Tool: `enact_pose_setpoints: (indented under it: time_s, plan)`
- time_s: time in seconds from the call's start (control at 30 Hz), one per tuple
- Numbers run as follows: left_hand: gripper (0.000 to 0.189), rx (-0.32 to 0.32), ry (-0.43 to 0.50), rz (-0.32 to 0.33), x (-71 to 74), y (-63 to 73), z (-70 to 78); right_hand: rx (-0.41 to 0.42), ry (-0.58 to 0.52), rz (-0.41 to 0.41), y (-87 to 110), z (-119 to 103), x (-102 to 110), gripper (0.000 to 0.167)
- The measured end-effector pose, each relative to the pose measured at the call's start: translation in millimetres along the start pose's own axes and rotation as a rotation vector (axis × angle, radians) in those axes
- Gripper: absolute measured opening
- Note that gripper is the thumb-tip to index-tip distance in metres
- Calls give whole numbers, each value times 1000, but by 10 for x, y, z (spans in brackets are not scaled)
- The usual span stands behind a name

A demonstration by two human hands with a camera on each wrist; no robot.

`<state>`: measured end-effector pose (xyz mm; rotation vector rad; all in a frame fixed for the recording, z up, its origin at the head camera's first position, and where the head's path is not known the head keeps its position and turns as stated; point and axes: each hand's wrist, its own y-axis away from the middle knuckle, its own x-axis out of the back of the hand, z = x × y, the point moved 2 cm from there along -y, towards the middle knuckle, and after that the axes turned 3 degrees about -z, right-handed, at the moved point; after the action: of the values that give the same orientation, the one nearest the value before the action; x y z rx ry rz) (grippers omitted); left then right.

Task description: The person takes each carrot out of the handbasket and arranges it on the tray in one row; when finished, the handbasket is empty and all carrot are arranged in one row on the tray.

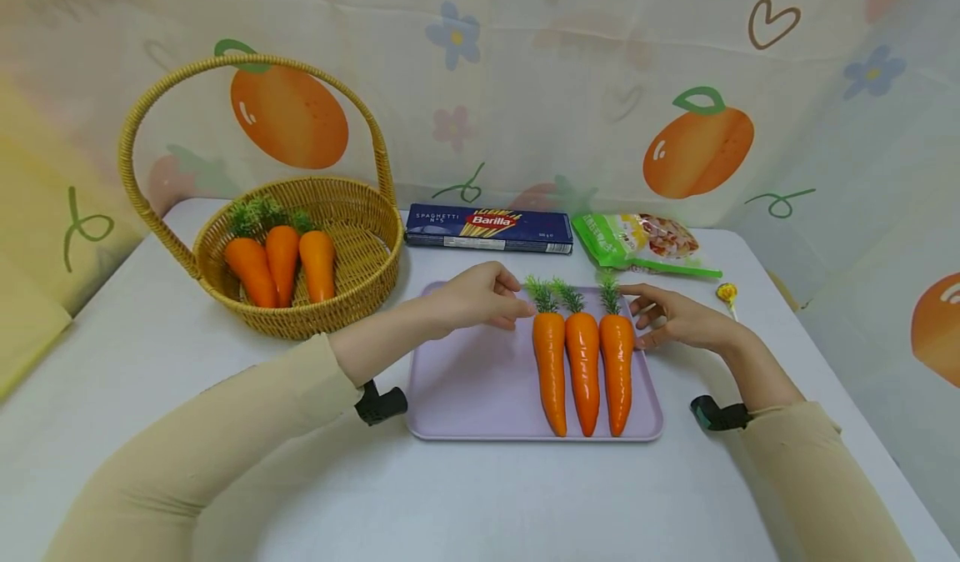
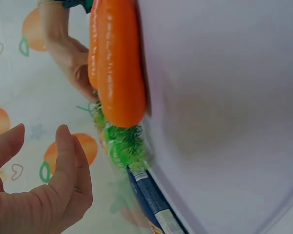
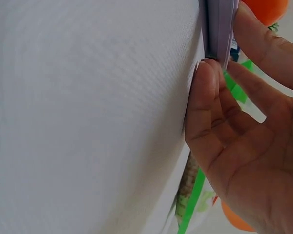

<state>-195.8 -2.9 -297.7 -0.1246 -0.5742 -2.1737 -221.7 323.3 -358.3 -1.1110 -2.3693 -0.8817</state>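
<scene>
Three orange toy carrots [image 1: 582, 370] with green tops lie side by side on the right half of a light purple tray [image 1: 472, 387]. My left hand [image 1: 480, 297] hovers over the tray's back part, just left of the leftmost carrot's leafy top. Its fingers are loosely bent and hold nothing; in the left wrist view the hand [image 2: 44, 200] is apart from the carrots. At the tray's right edge, my right hand [image 1: 678, 318] has its thumb against the rim and curled fingertips at its underside, gripping the tray edge [image 3: 219, 29] in the right wrist view.
A wicker basket [image 1: 375, 274] with a tall handle stands back left, with three more carrots [image 1: 282, 262] inside. Behind the tray lie a blue spaghetti box [image 1: 489, 230] and a green snack bag [image 1: 645, 245]. A yellow lollipop [image 1: 727, 293] lies near the right edge.
</scene>
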Motion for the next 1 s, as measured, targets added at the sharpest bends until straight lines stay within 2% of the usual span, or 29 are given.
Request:
enact_pose_setpoints:
  time_s: [0.2,0.33,0.57,0.73,1.0]
  plan:
    - [48,-39,-4,4,118,96,91,-7,-3,-3,1,-7,-1,82]
    - [46,-48,-36,37,210,177,159,-4,3,-3,4,-11,1,82]
    - [39,-75,-26,83,377,291,238,-10,24,3,11,-6,7,81]
    - [37,-83,-26,110,505,342,266,-10,27,3,14,-6,5,82]
    - [38,-103,-33,138,799,447,240,-7,5,1,7,-11,-3,82]
